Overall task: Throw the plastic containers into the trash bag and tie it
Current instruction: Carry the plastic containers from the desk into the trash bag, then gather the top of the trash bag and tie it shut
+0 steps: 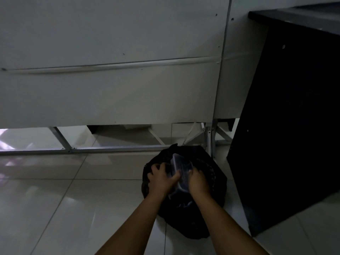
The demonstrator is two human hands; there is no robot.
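Observation:
A black trash bag (215, 183) stands on the tiled floor, its mouth facing up. Over the mouth, a clear plastic container (181, 170) is held tilted on edge between both hands. My left hand (161, 179) grips its left side, fingers curled over the rim. My right hand (197, 181) grips its right side. The container's lower part is blurred and partly hidden behind my hands. What lies inside the bag cannot be made out in the dim light.
A black cabinet (287, 126) stands close on the bag's right. Behind the bag runs a white panel (110, 89) on a metal frame (82, 149). Pale floor tiles (64, 199) stretch out to the left.

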